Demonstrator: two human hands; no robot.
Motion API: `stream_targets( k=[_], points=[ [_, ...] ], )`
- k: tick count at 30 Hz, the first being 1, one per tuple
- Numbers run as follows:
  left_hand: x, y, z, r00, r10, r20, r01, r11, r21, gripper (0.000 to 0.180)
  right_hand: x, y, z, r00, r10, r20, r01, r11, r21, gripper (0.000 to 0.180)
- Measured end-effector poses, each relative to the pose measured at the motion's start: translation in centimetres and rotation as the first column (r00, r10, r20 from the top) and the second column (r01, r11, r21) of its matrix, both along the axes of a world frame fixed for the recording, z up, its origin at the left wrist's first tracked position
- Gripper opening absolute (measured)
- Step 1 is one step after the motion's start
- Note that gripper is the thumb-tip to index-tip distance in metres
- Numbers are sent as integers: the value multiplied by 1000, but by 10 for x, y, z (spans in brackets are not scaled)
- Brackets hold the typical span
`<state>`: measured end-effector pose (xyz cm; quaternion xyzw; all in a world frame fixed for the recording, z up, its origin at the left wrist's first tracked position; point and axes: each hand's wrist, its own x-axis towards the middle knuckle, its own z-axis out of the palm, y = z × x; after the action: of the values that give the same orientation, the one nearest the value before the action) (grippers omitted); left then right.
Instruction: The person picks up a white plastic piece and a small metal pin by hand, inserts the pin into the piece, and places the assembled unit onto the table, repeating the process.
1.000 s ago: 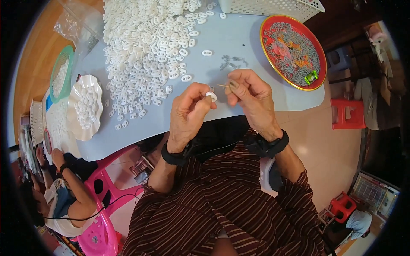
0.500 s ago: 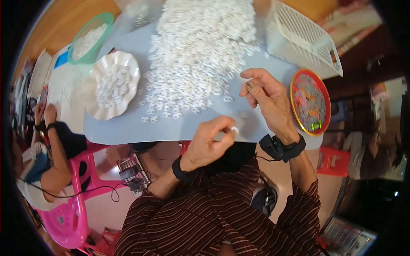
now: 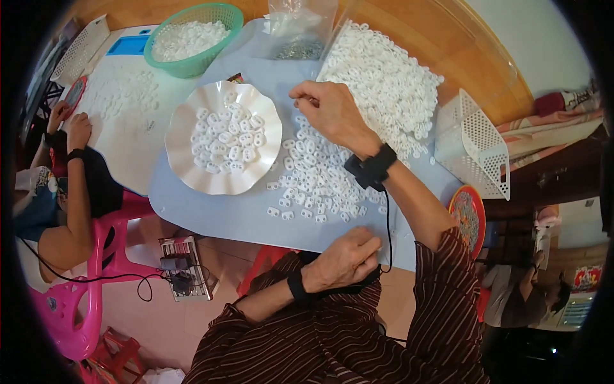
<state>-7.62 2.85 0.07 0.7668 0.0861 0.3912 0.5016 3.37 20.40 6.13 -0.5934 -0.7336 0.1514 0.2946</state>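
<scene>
A large heap of small white oval pieces with two holes [image 3: 384, 83] covers much of the blue-grey table [image 3: 211, 221]. More such pieces lie in a white wavy-edged plate [image 3: 179, 144] at left. My right hand [image 3: 336, 115] reaches across the heap, just right of the plate's rim, with its fingertips pinched together. Whatever the pinch may hold is too small to make out. At the table's front edge, my left hand [image 3: 345, 259] is closed with curled fingers. Its fingers hide any content.
A green basket of white pieces [image 3: 192, 67] stands far left, near a clear bag of small parts [image 3: 297, 41]. On the right are a white perforated basket [image 3: 476, 144] and a red tray [image 3: 478, 201] of small grey parts. Another person's hands [image 3: 70, 125] work at left.
The view has swung left. My right hand, open before, has moved left toward the plate and closed its fingertips. The white piece that showed in my left fingers is no longer visible there.
</scene>
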Motion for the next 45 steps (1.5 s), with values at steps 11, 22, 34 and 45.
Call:
stream_targets(
  k=[11, 22, 34, 45],
  points=[
    [2, 0, -1, 999, -12, -32, 12, 1000, -5, 20, 0, 15, -6, 982, -13, 187, 7, 1000, 29, 24],
    [7, -5, 3, 993, 114, -28, -116, 991, -61, 16, 48, -98, 17, 957, -169, -237, 167, 986, -29, 16],
    [28, -20, 30, 980, -46, -194, -43, 903, -427, 7, 74, -285, -22, 550, -384, -742, 264, 923, -281, 17],
    [50, -34, 26, 951, -58, -304, -65, 923, -380, 8, 79, -305, -41, 429, -360, -828, 403, 897, -181, 10]
  ],
)
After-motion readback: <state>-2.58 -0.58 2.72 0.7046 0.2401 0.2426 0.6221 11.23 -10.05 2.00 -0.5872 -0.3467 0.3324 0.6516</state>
